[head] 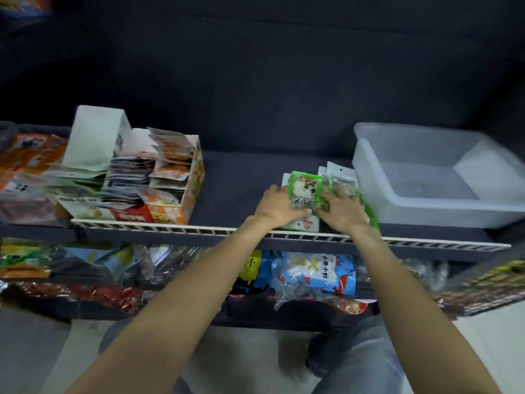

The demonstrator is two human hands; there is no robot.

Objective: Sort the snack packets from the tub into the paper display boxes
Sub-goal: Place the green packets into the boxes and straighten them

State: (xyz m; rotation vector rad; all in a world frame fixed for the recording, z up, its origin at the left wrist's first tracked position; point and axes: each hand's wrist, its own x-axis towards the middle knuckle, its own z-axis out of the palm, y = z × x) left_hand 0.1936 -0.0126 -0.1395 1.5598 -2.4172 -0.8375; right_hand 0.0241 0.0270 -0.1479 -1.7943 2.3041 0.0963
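A stack of green and white snack packets [304, 189] stands on the dark shelf near its front rail, just left of the clear plastic tub [426, 200]. My left hand [277, 207] grips the stack from the left side, fingers curled under its lower edge. From the right, my right hand [339, 210] holds the same stack. More clear-topped packets [336, 172] stick up behind it. The tub looks empty. At the left of the shelf, paper display boxes [196, 177] hold rows of orange, white and grey packets.
A white slatted rail [170, 227] runs along the shelf's front edge. Below it, a lower shelf carries blue, red and clear bags [315, 273]. Orange packets [28, 155] lie at the far left. A white box flap [93, 137] stands upright behind the display boxes.
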